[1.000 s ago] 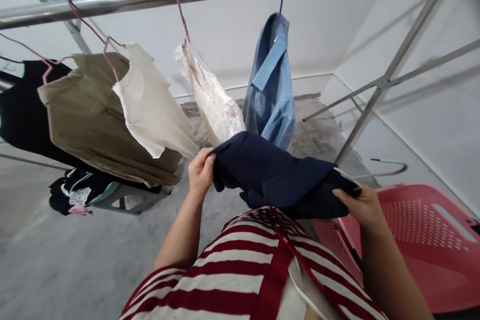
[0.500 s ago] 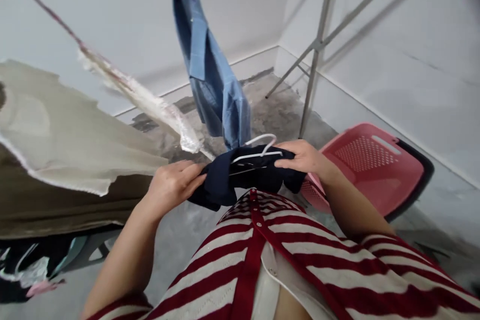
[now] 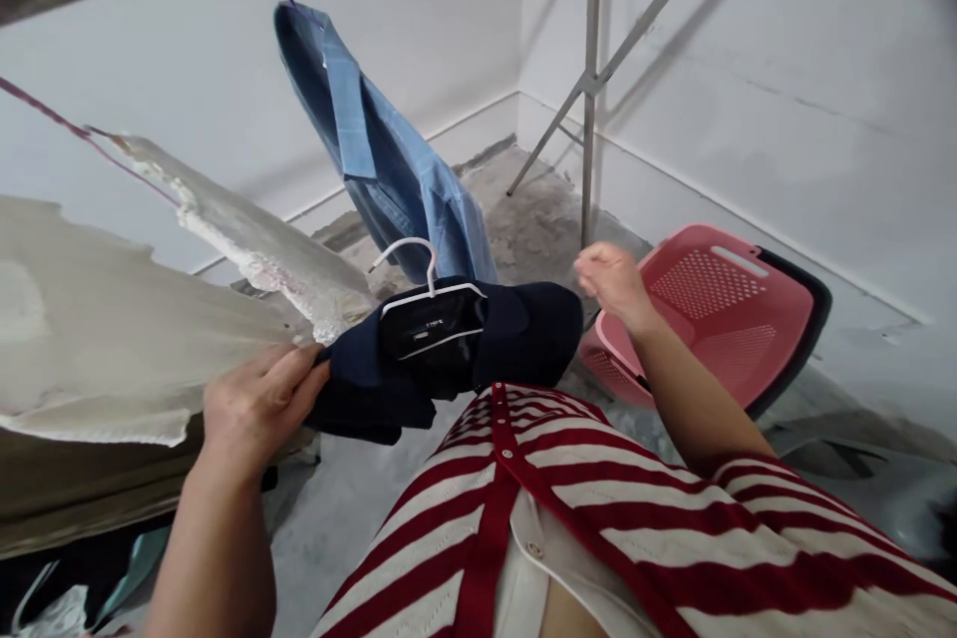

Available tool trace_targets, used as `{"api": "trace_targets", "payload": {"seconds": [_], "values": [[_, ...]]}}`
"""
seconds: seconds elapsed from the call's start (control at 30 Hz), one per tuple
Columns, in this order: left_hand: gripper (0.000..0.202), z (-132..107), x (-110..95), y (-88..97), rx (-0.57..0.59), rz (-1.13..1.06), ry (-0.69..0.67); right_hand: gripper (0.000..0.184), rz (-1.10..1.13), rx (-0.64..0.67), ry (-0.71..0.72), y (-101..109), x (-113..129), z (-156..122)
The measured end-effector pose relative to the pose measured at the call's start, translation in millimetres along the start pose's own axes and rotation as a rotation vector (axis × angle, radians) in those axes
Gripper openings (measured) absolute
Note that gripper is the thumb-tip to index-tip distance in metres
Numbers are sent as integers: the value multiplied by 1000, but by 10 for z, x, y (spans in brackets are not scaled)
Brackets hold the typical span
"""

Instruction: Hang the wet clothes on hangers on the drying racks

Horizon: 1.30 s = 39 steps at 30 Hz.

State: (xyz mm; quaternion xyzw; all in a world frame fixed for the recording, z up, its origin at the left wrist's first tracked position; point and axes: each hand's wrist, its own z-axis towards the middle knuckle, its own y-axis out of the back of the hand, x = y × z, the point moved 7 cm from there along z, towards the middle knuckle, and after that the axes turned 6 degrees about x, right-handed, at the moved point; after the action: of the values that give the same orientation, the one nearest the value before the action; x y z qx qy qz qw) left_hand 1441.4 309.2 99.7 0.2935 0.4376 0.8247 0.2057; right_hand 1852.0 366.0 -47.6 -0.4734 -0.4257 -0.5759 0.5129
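A navy shirt (image 3: 532,329) is spread over a white clothes hanger (image 3: 432,269) in front of my body. The hanger's hook rises free out of the neck opening, where black fabric with small white lettering shows. My left hand (image 3: 261,404) is closed on the left end of the shirt. Just past the shirt's right end, my right hand (image 3: 611,287) is lifted with its fingers curled together, somewhat blurred. A small gap parts it from the cloth, and I see nothing in it.
Blue denim clothing (image 3: 374,150) hangs on a cord beyond the shirt. At left hang a cream garment (image 3: 112,319) and a white lacy-edged one (image 3: 246,239). A pink basket (image 3: 703,319) stands at right, and metal rack legs (image 3: 589,80) stand near the wall corner.
My right hand has let go of the shirt and moved off its right end. My left hand has drawn the shirt leftward and down, so more of the hanger shows.
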Motion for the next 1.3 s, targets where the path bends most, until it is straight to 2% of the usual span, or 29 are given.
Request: {"api": "trace_targets", "payload": {"seconds": [0.07,0.1,0.2,0.23,0.3,0.37,0.43,0.5,0.6,0.7,0.83,0.93,1.07,1.13,1.2,1.23,1.3], "values": [[6,-37,-59,44,-67,79,-18,28,-20,-25,109,140,170,52],[6,-56,-79,67,-90,91,-21,31,-69,27,146,145,227,77],[3,-109,-86,135,-121,71,-2,66,-305,314,151,-90,193,116],[2,-127,-74,155,-123,65,10,72,-369,386,127,-192,127,115],[3,-159,-46,174,-100,47,36,62,-425,468,57,-352,-25,107],[5,-190,-16,173,-69,-2,74,47,-405,464,3,-394,-116,100],[8,-211,-2,162,-60,-52,119,44,-403,419,-5,-314,-91,95],[11,-207,-20,142,-69,-63,157,42,-476,413,36,-209,56,79],[13,-137,-83,98,-83,-91,189,44,-674,412,209,-150,469,45],[15,-23,-126,70,-97,-161,207,51,-866,358,442,-283,911,5],[22,120,-83,2,17,-323,270,32,-1001,467,598,-604,1145,-40],[24,202,-46,23,101,-502,303,29,-959,455,601,-608,1241,-44],[28,330,-96,264,14,-713,233,25,-847,423,590,-464,1411,-77],[34,414,-203,313,30,-714,152,24,-827,415,591,-421,1475,-91],[37,502,-318,252,89,-660,113,24,-825,394,590,-407,1501,-92],[36,544,-357,209,96,-622,121,23,-828,382,589,-409,1500,-89],[33,620,-401,153,40,-530,171,21,-836,357,580,-418,1480,-83]]}}
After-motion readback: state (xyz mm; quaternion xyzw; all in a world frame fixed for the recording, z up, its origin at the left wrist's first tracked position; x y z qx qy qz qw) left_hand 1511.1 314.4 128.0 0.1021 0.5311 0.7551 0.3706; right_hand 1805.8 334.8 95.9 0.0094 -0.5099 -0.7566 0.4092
